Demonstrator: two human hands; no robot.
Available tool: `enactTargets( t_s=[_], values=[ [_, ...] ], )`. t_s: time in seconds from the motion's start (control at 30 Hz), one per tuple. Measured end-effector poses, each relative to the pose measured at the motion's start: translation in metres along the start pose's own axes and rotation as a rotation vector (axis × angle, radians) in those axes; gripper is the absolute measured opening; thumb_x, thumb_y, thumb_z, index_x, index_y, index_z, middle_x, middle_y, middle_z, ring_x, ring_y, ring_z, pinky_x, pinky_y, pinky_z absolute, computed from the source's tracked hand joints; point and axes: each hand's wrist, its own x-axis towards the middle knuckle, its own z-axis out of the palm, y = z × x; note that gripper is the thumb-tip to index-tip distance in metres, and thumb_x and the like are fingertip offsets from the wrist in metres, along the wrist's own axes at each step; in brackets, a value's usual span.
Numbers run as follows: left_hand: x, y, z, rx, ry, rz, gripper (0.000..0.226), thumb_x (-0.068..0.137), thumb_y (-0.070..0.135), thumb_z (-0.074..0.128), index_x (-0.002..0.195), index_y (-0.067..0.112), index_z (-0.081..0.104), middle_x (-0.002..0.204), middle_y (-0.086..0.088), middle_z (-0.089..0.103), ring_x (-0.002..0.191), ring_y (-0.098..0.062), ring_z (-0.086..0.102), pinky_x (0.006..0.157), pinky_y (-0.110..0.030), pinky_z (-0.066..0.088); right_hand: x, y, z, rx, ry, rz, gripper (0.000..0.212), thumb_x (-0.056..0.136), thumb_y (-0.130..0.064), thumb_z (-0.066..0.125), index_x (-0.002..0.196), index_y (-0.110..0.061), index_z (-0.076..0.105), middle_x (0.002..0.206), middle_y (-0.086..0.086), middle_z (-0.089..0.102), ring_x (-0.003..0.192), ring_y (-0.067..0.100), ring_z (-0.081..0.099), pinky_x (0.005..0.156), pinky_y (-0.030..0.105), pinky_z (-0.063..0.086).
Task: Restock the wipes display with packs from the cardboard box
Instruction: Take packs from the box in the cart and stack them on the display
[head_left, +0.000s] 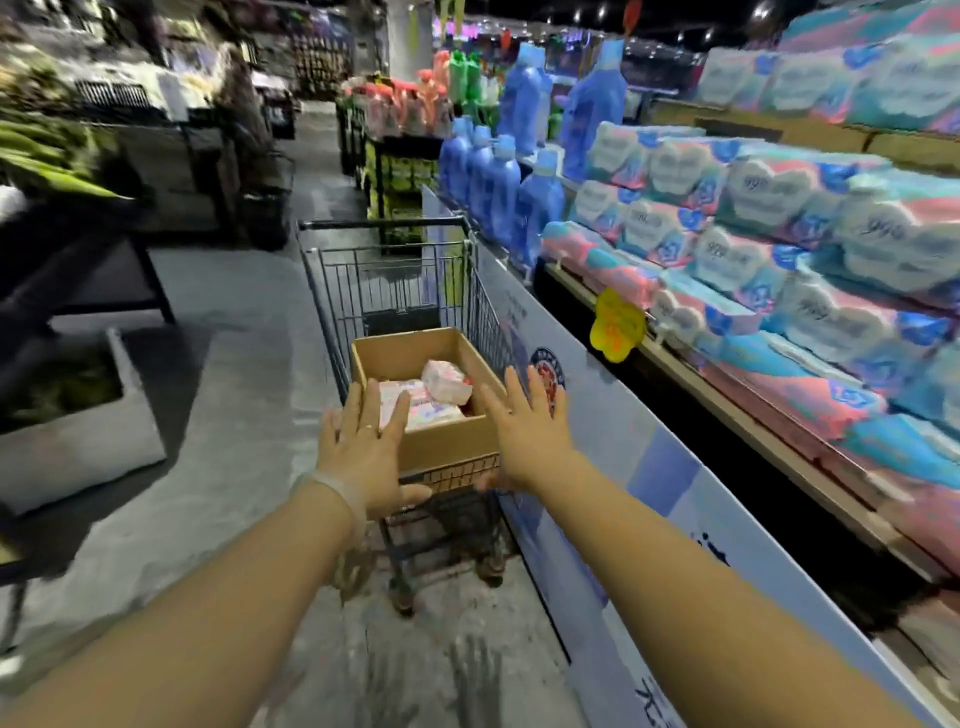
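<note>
Both hands are reaching out with fingers spread, the left hand (363, 447) and right hand (527, 431) flanking the near corners of the cardboard box (441, 447), which is sitting in the shopping cart (395, 280) holding wipes packs (444, 382); the display shelf (769, 415) is running along the right.

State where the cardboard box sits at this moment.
In the head view, the cardboard box rests centrally in the shopping cart, between the left hand and right hand, left of the wipes display.

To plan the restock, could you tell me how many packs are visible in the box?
3: one tilted at the back, two flat beneath; more may be hidden.
</note>
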Motion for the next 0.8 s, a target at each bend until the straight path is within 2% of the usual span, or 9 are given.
enactTargets(
  t_s=[0.07,0.3,0.43,0.57,0.7,0.8],
  values=[
    [0.044,-0.014,0.001,0.005,-0.027,-0.024,0.114,0.076,0.074,0.052,0.149,0.025,-0.019,0.156,-0.012,-0.026,0.144,-0.031,-0.026,0.116,-0.053,-0.007,0.049,0.000,0.001,0.010,-0.041,-0.018,0.108,0.082,-0.044,0.070,0.154,-0.024,-0.007,0.161,0.011,-0.016,0.147,0.036,-0.018,0.116,0.058,-0.006],
    [0.170,-0.063,0.020,-0.010,-0.106,-0.104,0.113,0.076,0.071,0.055,0.150,0.025,-0.016,0.157,-0.011,-0.025,0.144,-0.030,-0.026,0.116,-0.051,-0.009,0.196,-0.002,0.023,0.024,-0.173,-0.049,0.113,0.079,-0.055,0.068,0.153,-0.022,-0.011,0.160,0.013,-0.019,0.146,0.037,-0.018,0.117,0.058,-0.004],
    [0.248,-0.089,0.037,-0.035,-0.172,-0.139,0.112,0.077,0.068,0.057,0.150,0.026,-0.015,0.157,-0.011,-0.024,0.145,-0.030,-0.023,0.116,-0.052,-0.007,0.280,-0.001,0.048,0.065,-0.236,-0.070,0.105,0.084,-0.053,0.064,0.153,-0.023,-0.008,0.161,0.012,-0.016,0.147,0.037,-0.017,0.117,0.057,-0.004],
    [0.333,-0.108,0.061,-0.064,-0.217,-0.090,0.107,0.081,0.062,0.059,0.152,0.025,-0.013,0.158,-0.010,-0.022,0.146,-0.029,-0.019,0.118,-0.049,-0.003,0.353,-0.003,0.084,0.115,-0.264,-0.032,0.105,0.081,-0.059,0.063,0.153,-0.026,-0.004,0.162,0.009,-0.012,0.148,0.035,-0.014,0.119,0.055,-0.001],
    [0.398,-0.116,0.099,-0.097,-0.297,-0.057,0.103,0.082,0.056,0.062,0.152,0.027,-0.009,0.159,-0.009,-0.019,0.147,-0.029,-0.016,0.118,-0.049,0.000,0.413,-0.007,0.130,0.181,-0.362,-0.003,0.105,0.080,-0.059,0.065,0.154,-0.023,0.000,0.162,0.010,-0.009,0.148,0.037,-0.011,0.117,0.057,0.003],
    [0.431,-0.120,0.129,-0.122,-0.365,-0.007,0.099,0.083,0.050,0.063,0.152,0.026,-0.003,0.160,-0.007,-0.013,0.148,-0.029,-0.007,0.120,-0.049,0.010,0.442,-0.015,0.163,0.215,-0.476,0.013,0.103,0.080,-0.060,0.064,0.154,-0.024,0.003,0.162,0.010,-0.006,0.149,0.034,-0.005,0.118,0.053,0.006]
  ],
)
